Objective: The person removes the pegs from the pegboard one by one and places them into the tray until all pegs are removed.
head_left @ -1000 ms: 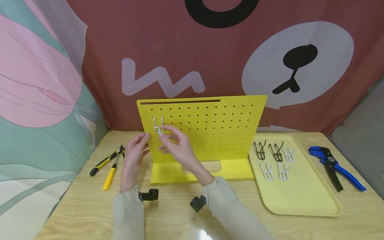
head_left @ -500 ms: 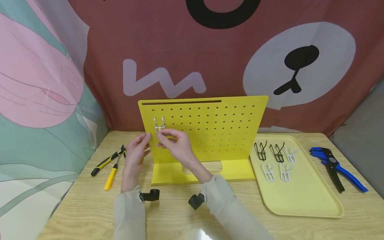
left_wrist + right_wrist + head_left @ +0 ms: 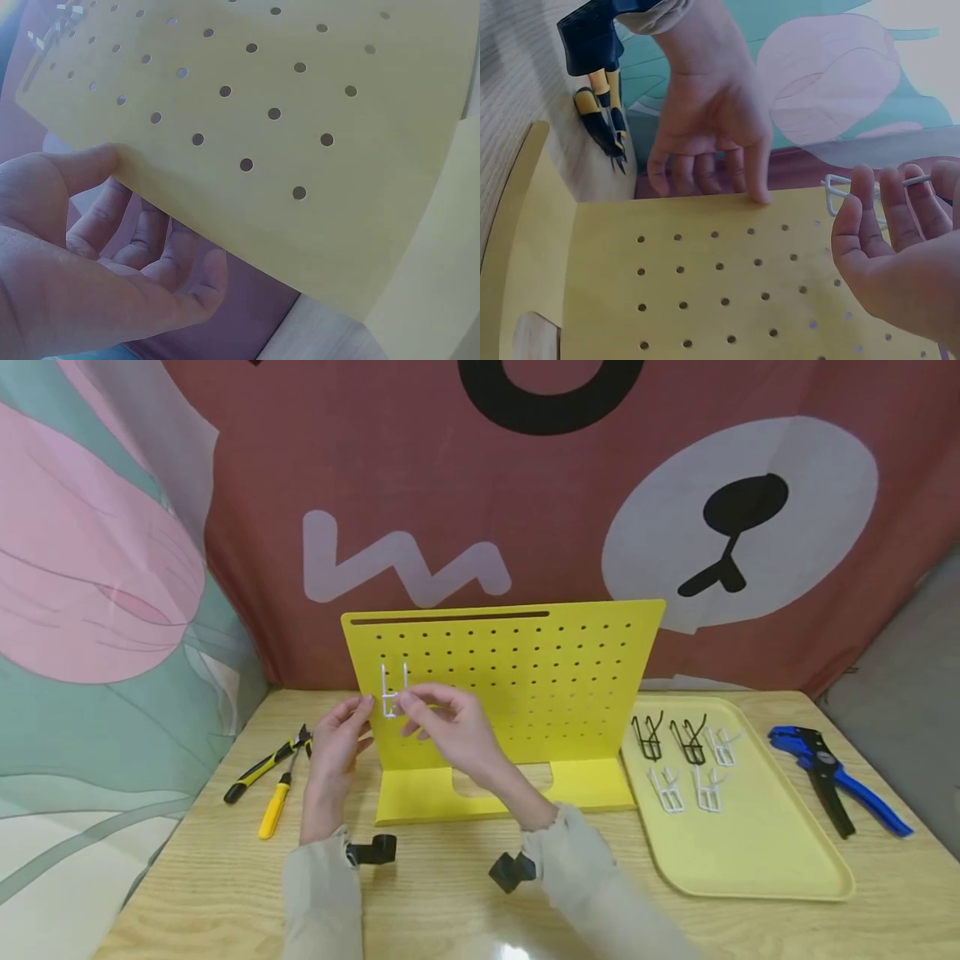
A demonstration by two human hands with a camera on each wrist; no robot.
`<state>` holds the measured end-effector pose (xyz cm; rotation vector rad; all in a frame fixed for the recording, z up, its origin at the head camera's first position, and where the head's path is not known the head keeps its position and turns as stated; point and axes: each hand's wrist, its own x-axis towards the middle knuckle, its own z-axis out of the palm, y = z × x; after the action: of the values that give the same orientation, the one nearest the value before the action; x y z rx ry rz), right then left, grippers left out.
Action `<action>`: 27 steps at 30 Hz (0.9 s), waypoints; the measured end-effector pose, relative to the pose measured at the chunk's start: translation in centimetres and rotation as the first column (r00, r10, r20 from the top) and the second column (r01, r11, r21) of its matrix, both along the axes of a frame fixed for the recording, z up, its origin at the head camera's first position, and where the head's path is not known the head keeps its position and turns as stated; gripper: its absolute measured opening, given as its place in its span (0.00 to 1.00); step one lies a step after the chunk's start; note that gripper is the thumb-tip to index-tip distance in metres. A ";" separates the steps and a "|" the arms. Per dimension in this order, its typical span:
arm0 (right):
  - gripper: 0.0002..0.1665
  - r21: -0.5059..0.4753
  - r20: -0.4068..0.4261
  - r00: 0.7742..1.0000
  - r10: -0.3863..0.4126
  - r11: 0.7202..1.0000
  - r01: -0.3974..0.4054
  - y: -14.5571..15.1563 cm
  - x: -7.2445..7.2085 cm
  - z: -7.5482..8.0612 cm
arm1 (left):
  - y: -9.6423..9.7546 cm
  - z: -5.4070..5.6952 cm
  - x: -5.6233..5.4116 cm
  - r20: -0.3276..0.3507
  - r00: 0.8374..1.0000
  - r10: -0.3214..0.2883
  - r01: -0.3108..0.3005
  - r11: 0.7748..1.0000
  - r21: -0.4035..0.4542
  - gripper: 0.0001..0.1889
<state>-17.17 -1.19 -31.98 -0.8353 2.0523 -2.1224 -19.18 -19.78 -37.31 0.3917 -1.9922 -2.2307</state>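
Observation:
A yellow pegboard (image 3: 570, 710) stands upright on its base. My left hand (image 3: 339, 747) grips its left edge, with the thumb (image 3: 86, 166) on the front face and the other fingers behind the edge. Near the upper left holes, my right hand (image 3: 457, 727) pinches a white wire pegboard hook (image 3: 386, 695) between thumb and fingers. The hook's two prongs point up in front of the board. In the right wrist view the hook (image 3: 832, 196) is partly hidden by the right fingers (image 3: 862, 214). Whether it touches the board I cannot tell.
On the right, a pale yellow tray (image 3: 757, 852) holds black hooks (image 3: 688, 743) and white hooks (image 3: 666, 792). Blue wire strippers (image 3: 832, 772) lie beyond it. Left of the board are cutting pliers (image 3: 262, 770) and a yellow-handled screwdriver (image 3: 274, 810).
The white hook has come down a little along the board, its prongs now lower than half a second ago. My right fingers have shifted on it. My left hand stays on the edge.

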 end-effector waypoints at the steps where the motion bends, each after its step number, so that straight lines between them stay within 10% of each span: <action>1: 0.15 -0.006 -0.003 1.000 0.000 1.000 0.000 0.3 0.1 0.1 | 0.0 0.0 0.0 0.000 1.000 0.002 -0.002 1.000 0.004 0.15; 27: 0.18 0.174 0.136 0.988 -0.078 0.983 0.053 10.9 -0.5 -4.1 | -0.1 0.0 0.0 0.017 1.000 0.003 -0.003 1.000 0.004 0.16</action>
<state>-17.69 9.75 -36.09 -0.5844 2.1754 -1.9400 -19.15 -19.84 -37.32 0.4150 -1.9937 -2.2377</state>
